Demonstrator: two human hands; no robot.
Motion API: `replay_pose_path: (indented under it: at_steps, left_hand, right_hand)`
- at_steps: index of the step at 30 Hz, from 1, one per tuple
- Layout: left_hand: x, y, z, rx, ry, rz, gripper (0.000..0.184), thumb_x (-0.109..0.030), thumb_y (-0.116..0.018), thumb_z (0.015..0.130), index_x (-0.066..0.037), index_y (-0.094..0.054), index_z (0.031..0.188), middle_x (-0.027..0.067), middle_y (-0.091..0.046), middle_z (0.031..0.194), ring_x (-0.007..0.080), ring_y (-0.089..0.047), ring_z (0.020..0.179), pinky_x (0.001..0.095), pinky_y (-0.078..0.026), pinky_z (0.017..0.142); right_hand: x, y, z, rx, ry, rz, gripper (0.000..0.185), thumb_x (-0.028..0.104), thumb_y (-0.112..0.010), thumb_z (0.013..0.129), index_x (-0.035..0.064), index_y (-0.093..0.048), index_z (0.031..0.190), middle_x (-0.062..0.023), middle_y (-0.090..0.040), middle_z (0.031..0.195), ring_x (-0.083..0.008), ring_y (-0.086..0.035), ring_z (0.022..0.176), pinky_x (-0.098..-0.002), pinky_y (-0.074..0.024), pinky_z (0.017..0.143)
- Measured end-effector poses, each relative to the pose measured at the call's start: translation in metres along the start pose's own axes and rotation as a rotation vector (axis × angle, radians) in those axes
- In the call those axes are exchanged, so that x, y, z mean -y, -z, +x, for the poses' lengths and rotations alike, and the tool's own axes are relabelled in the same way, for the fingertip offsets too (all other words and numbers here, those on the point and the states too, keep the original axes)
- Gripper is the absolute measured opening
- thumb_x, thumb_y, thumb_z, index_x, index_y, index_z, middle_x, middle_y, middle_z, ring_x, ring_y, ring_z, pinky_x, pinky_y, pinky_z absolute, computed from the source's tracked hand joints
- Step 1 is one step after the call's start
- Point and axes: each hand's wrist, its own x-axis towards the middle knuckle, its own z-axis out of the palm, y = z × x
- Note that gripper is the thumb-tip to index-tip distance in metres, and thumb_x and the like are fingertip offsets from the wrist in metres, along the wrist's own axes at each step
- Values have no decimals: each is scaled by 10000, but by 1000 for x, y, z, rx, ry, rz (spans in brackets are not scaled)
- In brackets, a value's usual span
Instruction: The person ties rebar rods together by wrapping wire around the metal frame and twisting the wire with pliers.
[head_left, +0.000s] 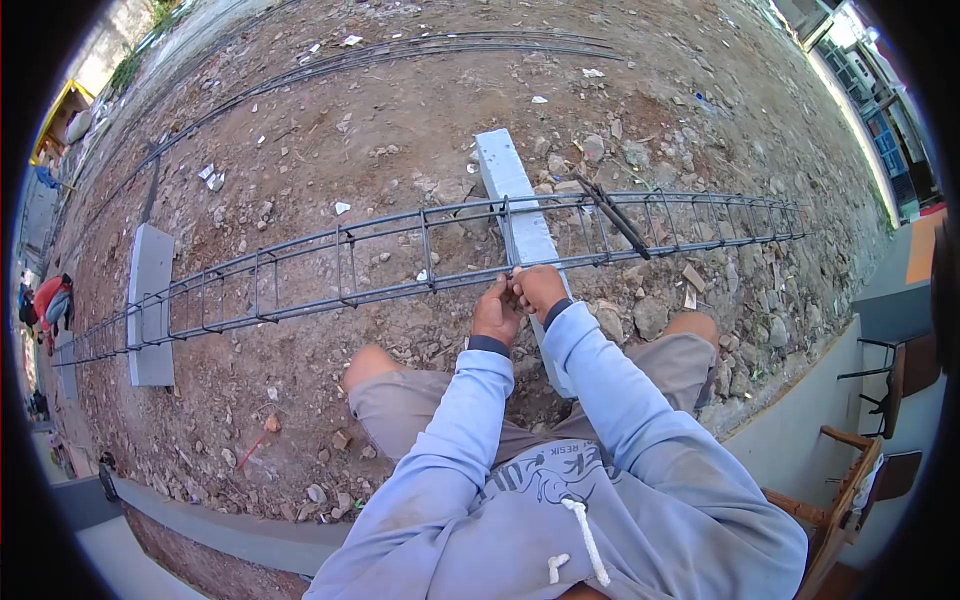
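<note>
A long rebar cage with square stirrups lies across a pale concrete block in front of me. My left hand and my right hand meet at the cage's near lower bar, right beside a stirrup above the block. Both have fingers pinched together at the steel; whatever is between the fingertips is hidden or too small to name. Across the cage to the right of my hands rests a dark bundle of thin rods or wire.
A second pale block supports the cage farther left. Loose rebars lie on the far ground among stones and rubble. Another person crouches by the cage's left end. Wooden furniture stands at the lower right.
</note>
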Motion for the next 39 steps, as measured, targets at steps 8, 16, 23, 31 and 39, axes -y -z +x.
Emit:
replay_pose_path:
  at_steps: [8, 16, 23, 31, 39]
  left_hand:
    - [5, 6, 21, -101, 50, -40, 183, -203, -499, 935, -72, -591, 844, 3, -552, 654, 145, -510, 542, 268, -422, 492]
    - [1, 25, 51, -202, -6, 168, 33, -92, -590, 829, -63, -602, 819, -10, -571, 641, 133, -499, 485, 252, -391, 442]
    - [-19, -15, 18, -186, -14, 170, 105, -95, -526, 832, -18, -597, 830, 53, -596, 695, 161, -569, 598, 272, -466, 528]
    - [-24, -28, 10, -119, -2, 9, 212, -245, -513, 894, -39, -565, 877, 52, -556, 683, 174, -498, 576, 314, -420, 528]
    - [-25, -29, 24, -171, 106, 103, 293, -329, -534, 910, -89, -545, 742, 37, -487, 549, 178, -427, 449, 342, -324, 414]
  right_hand:
    - [8, -4, 0, -52, -77, -13, 264, 174, -565, 878, 52, -533, 646, -22, -477, 532, -117, -401, 391, -283, -268, 331]
    - [21, -5, 1, -29, -189, 67, 197, 121, -540, 845, 65, -543, 656, -15, -479, 542, -105, -394, 413, -268, -240, 339]
    - [25, 0, 0, -17, -162, 17, 215, 152, -556, 875, 48, -563, 686, -15, -516, 572, -115, -444, 439, -271, -308, 360]
    - [20, -6, -2, -87, -128, -25, 258, 177, -548, 903, 26, -559, 694, -39, -520, 556, -126, -439, 391, -283, -299, 327]
    - [14, -7, 2, -109, -100, -45, 253, 171, -543, 904, 17, -559, 705, -43, -518, 555, -129, -435, 386, -288, -284, 319]
